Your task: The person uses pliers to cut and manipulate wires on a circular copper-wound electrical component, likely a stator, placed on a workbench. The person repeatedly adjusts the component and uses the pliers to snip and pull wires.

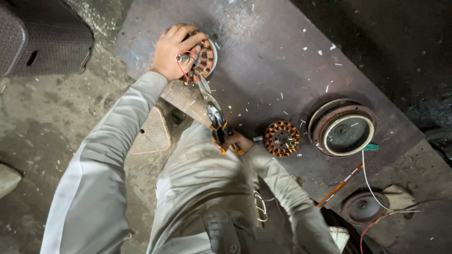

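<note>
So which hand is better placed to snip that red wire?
Probably the right hand: its grip holds the pliers, which point toward the red wire. The left hand is busy steadying the copper-wound stator.

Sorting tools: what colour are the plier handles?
Orange and black, on the pliers in the right hand; head view.

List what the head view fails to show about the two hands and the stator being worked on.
- Stator on the workbench: mostly hidden under the left hand.
- Pliers: tips too small to tell what they meet at the stator.
- Right hand: grip on the plier handles partly hidden by the sleeve.
- Red wire: its ends vanish beneath the fingers.
</note>
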